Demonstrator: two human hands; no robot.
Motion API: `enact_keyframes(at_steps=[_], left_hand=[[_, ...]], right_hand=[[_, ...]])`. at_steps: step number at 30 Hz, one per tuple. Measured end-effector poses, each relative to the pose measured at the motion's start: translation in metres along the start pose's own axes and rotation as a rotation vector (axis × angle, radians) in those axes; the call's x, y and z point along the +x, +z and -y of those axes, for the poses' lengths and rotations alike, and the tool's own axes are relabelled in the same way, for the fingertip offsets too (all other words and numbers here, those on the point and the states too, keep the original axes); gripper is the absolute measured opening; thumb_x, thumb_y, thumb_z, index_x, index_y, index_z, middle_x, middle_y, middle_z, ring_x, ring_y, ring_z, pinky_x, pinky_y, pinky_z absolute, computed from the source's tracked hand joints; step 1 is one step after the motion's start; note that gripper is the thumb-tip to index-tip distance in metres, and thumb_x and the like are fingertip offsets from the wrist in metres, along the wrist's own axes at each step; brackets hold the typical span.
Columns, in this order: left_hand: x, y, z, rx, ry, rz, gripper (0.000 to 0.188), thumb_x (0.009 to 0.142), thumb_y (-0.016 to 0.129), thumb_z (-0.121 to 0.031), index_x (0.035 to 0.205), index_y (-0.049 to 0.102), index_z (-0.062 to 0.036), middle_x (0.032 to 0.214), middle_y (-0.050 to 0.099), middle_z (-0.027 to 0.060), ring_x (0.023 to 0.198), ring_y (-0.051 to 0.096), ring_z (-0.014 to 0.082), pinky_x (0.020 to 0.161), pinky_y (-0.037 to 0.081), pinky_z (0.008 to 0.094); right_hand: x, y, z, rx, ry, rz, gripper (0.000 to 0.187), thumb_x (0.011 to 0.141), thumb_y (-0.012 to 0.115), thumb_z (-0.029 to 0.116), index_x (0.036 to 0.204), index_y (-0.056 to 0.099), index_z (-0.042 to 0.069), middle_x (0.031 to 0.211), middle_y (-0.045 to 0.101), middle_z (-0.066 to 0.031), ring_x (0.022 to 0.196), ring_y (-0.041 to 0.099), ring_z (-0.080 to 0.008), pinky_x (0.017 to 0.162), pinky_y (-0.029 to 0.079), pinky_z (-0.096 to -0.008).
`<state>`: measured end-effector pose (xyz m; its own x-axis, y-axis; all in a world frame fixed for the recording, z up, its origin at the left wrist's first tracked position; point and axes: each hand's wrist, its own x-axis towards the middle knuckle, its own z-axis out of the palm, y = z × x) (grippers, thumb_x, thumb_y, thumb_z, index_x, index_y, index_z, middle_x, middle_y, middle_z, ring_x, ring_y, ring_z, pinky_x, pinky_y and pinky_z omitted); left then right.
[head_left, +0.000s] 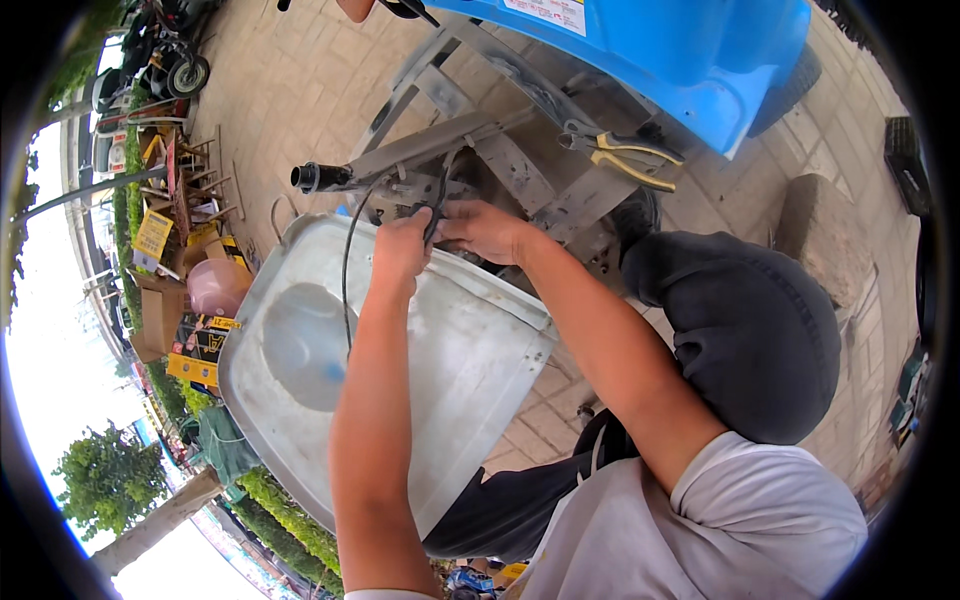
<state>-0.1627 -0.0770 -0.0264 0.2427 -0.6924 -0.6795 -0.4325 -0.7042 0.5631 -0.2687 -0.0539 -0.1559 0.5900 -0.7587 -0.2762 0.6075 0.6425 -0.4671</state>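
Observation:
My left hand (403, 245) is closed around a black cable (349, 258) at the edge of a grey metal frame. Beside it, my right hand (485, 231) pinches the same bunch of black cable; the fingertips of both hands nearly meet and partly hide what lies between them. One length of cable loops down over a pale grey panel (460, 345) with a round recess, under my left forearm. Pliers (630, 160) with yellow and black handles rest on the metal frame (515, 170), beyond my right hand. A black tube end (318, 178) sticks out at the frame's left.
A blue plastic body (660, 60) with a wheel stands at the far side. To the right, a stone block (825, 240) lies on the brick paving near my bent knee (755, 330). Cardboard boxes (160, 315) and a pink basin (217, 288) are piled at the left.

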Motion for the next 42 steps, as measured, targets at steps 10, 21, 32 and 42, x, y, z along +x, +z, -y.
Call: enact_keyframes(at_steps=[10, 21, 32, 42], left_hand=[[0.017, -0.023, 0.04, 0.459, 0.665, -0.111, 0.027, 0.089, 0.063, -0.023, 0.087, 0.063, 0.0033, 0.08, 0.065, 0.0155, 0.073, 0.061, 0.0298, 0.065, 0.047, 0.0411], [0.007, 0.01, 0.026, 0.63, 0.442, -0.211, 0.043, 0.095, 0.054, -0.036, 0.077, 0.065, 0.0021, 0.066, 0.062, 0.017, 0.06, 0.058, 0.032, 0.057, 0.045, 0.0428], [0.014, -0.01, 0.003, -0.047, -0.058, 0.152, 0.033, 0.096, 0.056, -0.032, 0.08, 0.06, -0.0039, 0.056, 0.039, -0.0038, 0.046, 0.031, 0.008, 0.044, 0.023, 0.0249], [0.0, -0.001, 0.013, 0.817, 0.617, -0.129, 0.031, 0.09, 0.059, -0.029, 0.093, 0.068, 0.0004, 0.085, 0.065, 0.0253, 0.08, 0.063, 0.0424, 0.07, 0.049, 0.0469]], right_hand=[[-0.029, 0.015, 0.059, -0.182, 0.052, -0.27, 0.035, 0.087, 0.072, 0.035, 0.096, 0.064, 0.002, 0.088, 0.064, -0.0048, 0.078, 0.064, -0.0135, 0.066, 0.058, -0.0286], [-0.009, 0.012, 0.047, -0.235, -0.204, -0.339, 0.024, 0.088, 0.067, 0.02, 0.1, 0.068, -0.001, 0.089, 0.064, -0.0059, 0.073, 0.06, -0.0131, 0.064, 0.05, -0.0272], [-0.007, -0.005, 0.007, 0.064, -0.024, -0.165, 0.017, 0.095, 0.061, 0.017, 0.104, 0.06, 0.003, 0.099, 0.063, -0.0058, 0.102, 0.061, -0.0169, 0.085, 0.051, -0.0294], [-0.026, 0.022, 0.073, -0.304, -0.201, -0.315, 0.018, 0.093, 0.064, 0.019, 0.09, 0.066, 0.002, 0.077, 0.061, -0.0031, 0.066, 0.058, -0.0112, 0.058, 0.047, -0.0268]])
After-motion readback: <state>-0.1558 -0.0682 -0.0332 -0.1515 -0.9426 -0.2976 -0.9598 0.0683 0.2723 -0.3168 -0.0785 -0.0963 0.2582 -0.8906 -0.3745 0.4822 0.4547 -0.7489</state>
